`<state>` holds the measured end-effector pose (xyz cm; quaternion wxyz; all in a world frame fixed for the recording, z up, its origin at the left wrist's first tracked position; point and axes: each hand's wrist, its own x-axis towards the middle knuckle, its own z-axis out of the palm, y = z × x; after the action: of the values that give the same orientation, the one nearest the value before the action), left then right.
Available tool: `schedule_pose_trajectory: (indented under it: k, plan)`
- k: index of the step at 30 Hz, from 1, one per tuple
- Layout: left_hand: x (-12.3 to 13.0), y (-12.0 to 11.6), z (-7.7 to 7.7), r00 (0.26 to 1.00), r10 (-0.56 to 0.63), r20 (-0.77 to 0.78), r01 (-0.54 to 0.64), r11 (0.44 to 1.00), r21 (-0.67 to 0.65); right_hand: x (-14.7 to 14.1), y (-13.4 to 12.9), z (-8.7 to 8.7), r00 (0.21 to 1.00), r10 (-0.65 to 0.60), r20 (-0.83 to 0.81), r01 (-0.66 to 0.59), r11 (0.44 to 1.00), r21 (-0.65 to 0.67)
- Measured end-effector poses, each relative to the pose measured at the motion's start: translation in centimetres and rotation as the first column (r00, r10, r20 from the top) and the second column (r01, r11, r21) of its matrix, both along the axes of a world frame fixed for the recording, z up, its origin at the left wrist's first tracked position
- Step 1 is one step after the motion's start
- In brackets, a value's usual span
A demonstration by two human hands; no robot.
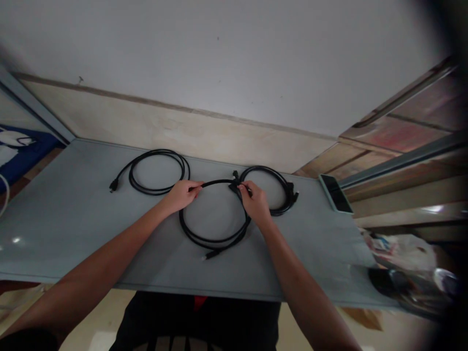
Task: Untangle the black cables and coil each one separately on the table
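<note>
Both my hands grip a coiled black cable [214, 241] in front of me on the grey table. My left hand [182, 196] is closed on the upper left of its loop. With a pinch, my right hand [255, 200] holds the loop's upper right, where a dark piece shows by the fingertips. One plug of this cable [212, 254] lies at the near side of the loop. To the left rests a second coiled black cable [160, 152], its plug [114, 185] pointing left. A third coiled cable [268, 169] lies behind my right hand, with a connector at its right side.
The grey table [146, 243] runs along a pale wall [219, 131]. A phone [335, 194] lies near its right edge. Plastic bags [405, 251] and a dark cylindrical object [382, 282] are at the right. Blue material [31, 151] shows past the left end.
</note>
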<state>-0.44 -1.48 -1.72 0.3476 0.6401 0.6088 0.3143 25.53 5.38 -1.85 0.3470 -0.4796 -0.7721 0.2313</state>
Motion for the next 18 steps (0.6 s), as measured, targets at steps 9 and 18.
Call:
schedule_pose_trajectory:
  k: [9,18]
  plan:
    - [0.7,-0.4,0.7,0.968,-0.208,-0.140,0.225,0.967,0.118,-1.1,-1.5,0.0,0.912,0.405,0.062,-0.405,0.914,-0.025]
    - [2.4,-0.7,1.0,0.974,-0.206,-0.096,0.219,0.965,0.147,-2.1,-2.3,0.1,0.924,0.375,0.073,-0.376,0.926,0.012]
